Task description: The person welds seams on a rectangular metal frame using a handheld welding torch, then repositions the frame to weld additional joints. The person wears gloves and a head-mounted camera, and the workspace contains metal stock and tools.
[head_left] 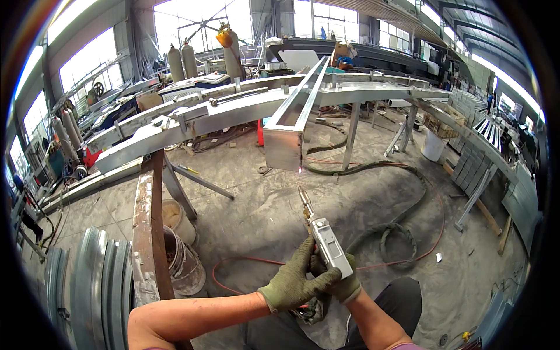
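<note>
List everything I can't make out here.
All in the head view:
- Silver tool: its grip is hidden by the gloved left hand.
- Right hand: fingers mostly hidden by the tool and left hand.
- Nearer bucket: left side hidden by the brown beam.
- Distant person at right: hands too small.

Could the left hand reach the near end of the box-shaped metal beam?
Likely yes, leaning forward: the left hand is on the silver handheld tool, but otherwise only open air seems to separate it from the box-shaped metal beam.
</note>
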`<state>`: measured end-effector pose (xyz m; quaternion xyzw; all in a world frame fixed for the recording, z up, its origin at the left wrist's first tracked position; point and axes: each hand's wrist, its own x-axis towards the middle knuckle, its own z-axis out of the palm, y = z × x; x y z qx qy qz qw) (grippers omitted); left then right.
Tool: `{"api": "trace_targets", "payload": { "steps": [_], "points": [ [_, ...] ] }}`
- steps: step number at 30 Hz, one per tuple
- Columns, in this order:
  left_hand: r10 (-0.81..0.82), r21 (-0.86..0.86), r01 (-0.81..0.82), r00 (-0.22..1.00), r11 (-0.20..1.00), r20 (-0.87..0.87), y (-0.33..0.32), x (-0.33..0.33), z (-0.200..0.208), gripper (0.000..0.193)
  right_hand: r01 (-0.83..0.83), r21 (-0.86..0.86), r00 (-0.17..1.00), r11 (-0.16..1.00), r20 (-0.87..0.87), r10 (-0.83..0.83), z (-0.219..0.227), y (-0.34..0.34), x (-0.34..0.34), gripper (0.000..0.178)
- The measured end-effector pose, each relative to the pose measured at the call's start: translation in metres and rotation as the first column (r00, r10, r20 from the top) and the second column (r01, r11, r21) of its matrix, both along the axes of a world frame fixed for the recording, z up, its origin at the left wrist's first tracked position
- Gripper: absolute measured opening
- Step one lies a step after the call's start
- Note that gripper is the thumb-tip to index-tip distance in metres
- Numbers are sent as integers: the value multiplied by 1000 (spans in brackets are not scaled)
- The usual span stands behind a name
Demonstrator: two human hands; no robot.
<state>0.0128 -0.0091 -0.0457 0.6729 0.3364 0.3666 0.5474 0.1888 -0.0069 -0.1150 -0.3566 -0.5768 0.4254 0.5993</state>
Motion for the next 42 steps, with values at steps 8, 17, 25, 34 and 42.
{"api": "trace_targets", "payload": {
  "steps": [8, 17, 25, 34, 42],
  "points": [
    [60, 345, 19, 975, 938, -215, -3, -9, 13, 114, 49, -236, 994, 970, -82, -70, 18, -12, 20, 29],
    [68, 553, 105, 957, 826, -282, -1, -16, 26, 115, 135, 111, 984, 985, 104, -147, 38, 13, 32, 24],
    [28, 613, 140, 966, 778, -256, 10, -21, 35, 115, 108, 62, 988, 992, 107, -114, 59, 13, 33, 22],
    [-62, 563, 228, 952, 795, -299, 19, -26, 36, 115, 80, 260, 944, 962, 291, -157, 59, 23, 35, 18],
    [-66, 551, 236, 948, 800, -310, 19, -21, 36, 114, 44, 290, 916, 956, 369, -155, 60, 28, 41, 15]
  ]
}}
